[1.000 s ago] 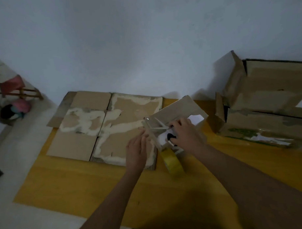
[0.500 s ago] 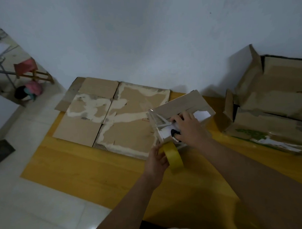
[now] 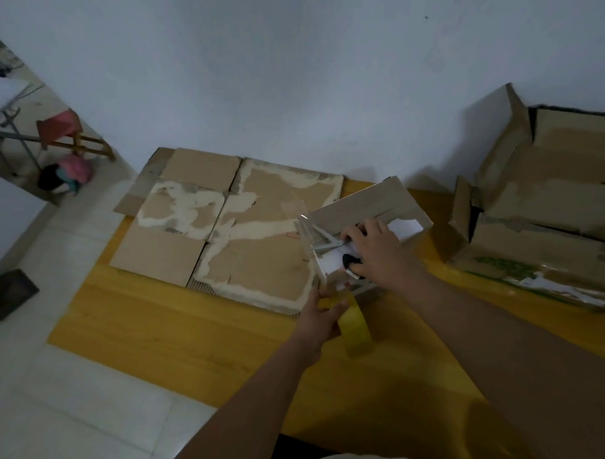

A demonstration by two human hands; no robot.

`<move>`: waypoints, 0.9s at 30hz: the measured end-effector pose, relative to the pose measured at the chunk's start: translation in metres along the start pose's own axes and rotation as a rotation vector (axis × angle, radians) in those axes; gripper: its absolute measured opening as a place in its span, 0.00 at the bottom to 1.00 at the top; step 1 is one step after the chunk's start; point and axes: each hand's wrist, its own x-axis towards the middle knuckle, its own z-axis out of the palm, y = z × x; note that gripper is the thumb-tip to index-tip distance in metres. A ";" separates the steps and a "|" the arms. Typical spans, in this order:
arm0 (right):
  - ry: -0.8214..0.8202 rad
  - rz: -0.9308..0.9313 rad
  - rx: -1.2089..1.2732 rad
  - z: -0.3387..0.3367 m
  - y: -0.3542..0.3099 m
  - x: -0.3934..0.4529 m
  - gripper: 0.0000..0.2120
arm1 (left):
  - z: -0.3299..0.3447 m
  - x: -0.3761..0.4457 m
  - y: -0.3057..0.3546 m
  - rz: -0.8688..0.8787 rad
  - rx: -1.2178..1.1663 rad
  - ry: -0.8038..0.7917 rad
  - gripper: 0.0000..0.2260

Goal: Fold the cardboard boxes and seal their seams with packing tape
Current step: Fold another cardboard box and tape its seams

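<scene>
On the table: a yellow wooden top (image 3: 181,323) carries every task item.
Small box: a folded cardboard box (image 3: 362,206) sits right of centre, its near end white, clear tape across its left corner.
Right hand: the right hand (image 3: 377,252) rests on the box's near end, fingers curled round black-handled scissors (image 3: 346,258) whose blades point left.
Left hand: the left hand (image 3: 323,316) grasps the yellow tape roll (image 3: 357,325) just below the box's near-left corner.
Flat cardboard: 1 flattened, scuffed box (image 3: 225,225) lies to the left, touching the small box.
Far right: larger open boxes (image 3: 547,200) stand stacked against the wall.
Far left: a red stool (image 3: 62,129) stands on the floor.
</scene>
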 end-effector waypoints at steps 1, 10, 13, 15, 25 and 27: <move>-0.008 0.003 0.001 0.000 0.000 0.001 0.22 | 0.000 0.000 0.001 -0.039 0.010 0.008 0.15; -0.009 0.001 0.004 -0.001 0.001 0.003 0.22 | 0.009 0.000 0.004 -0.192 -0.037 -0.086 0.23; 0.000 -0.006 0.003 -0.001 0.001 0.003 0.23 | 0.013 -0.002 -0.005 -0.170 -0.108 -0.125 0.30; -0.004 -0.007 -0.001 0.000 0.001 0.004 0.23 | 0.011 -0.002 -0.006 -0.139 -0.098 -0.132 0.30; -0.027 0.008 -0.007 -0.003 0.001 0.007 0.23 | 0.000 -0.006 0.006 -0.221 -0.058 -0.134 0.15; -0.066 0.009 0.009 -0.006 0.001 0.008 0.23 | 0.004 -0.006 0.002 -0.207 -0.143 -0.112 0.12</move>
